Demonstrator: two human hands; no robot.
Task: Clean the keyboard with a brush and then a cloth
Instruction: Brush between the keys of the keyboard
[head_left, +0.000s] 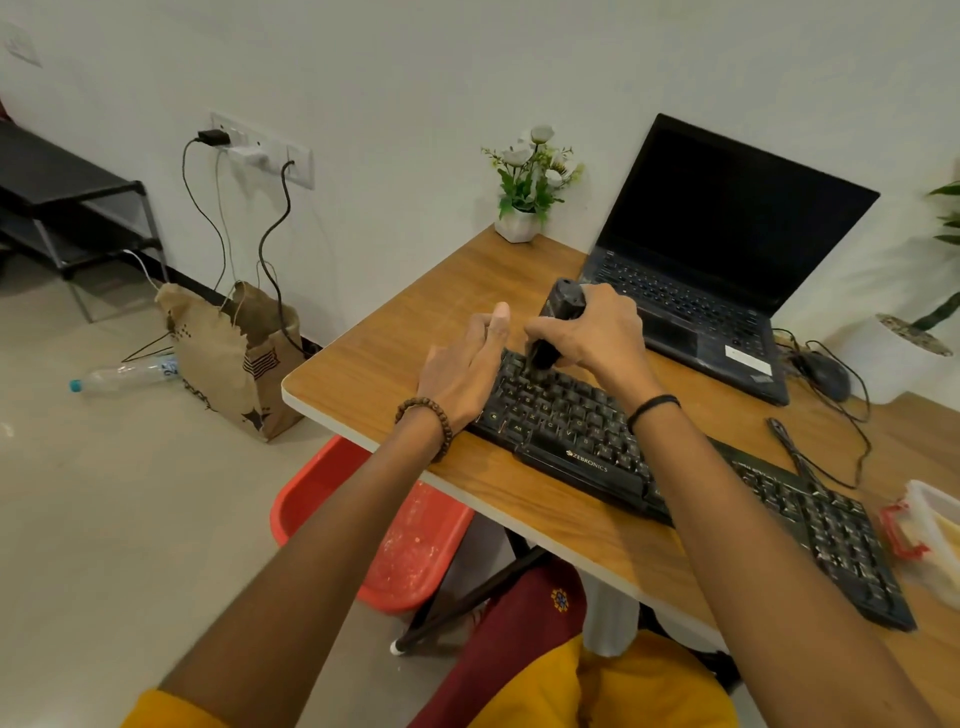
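A black keyboard (587, 441) lies slantwise on the wooden desk (395, 358). My right hand (597, 332) grips a black brush (558, 322) upright, its lower end down on the keys at the keyboard's far left corner. My left hand (465, 364) rests flat with straight fingers on the keyboard's left end and the desk beside it. No cloth is in view.
An open black laptop (717, 260) stands behind the keyboard, with a mouse (826, 376) and cables to its right. A small potted flower (527, 192) sits at the far corner. A plastic box (930, 535) lies at the right edge. A red stool (332, 499) stands under the desk.
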